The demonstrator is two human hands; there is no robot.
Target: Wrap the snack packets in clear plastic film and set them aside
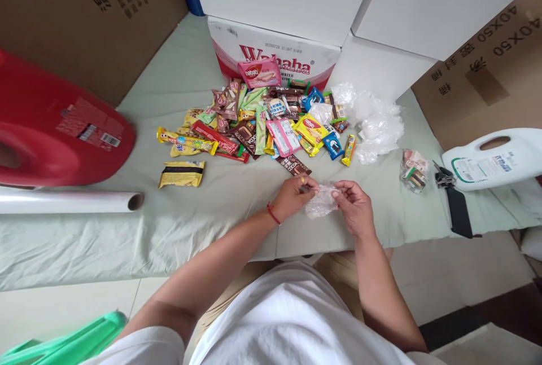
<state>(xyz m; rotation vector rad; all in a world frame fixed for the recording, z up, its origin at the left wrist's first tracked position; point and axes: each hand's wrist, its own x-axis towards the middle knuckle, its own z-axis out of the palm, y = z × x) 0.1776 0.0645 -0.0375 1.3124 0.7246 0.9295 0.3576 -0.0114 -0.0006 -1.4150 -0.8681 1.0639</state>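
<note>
Between my hands hangs a crumpled clear plastic bag (320,202), pinched from both sides near the table's front edge. My left hand (292,197), with a red cord at the wrist, grips its left side. The fingers of my right hand (354,207) are closed on its right side. Just beyond lies a brown cocoa snack packet (293,165), at the near edge of a heap of wrapped snacks. In that heap are a yellow Nabati packet (312,131) and a pink packet (283,137). To its right sits a pile of clear plastic bags (376,125).
A filled clear bag (414,171) of snacks lies at right, near a black-handled tool (459,210) and a white jug (495,159). At left are a red jug (63,128) and a plastic film roll (71,201). Boxes, including a Wahaha carton (224,43), stand behind.
</note>
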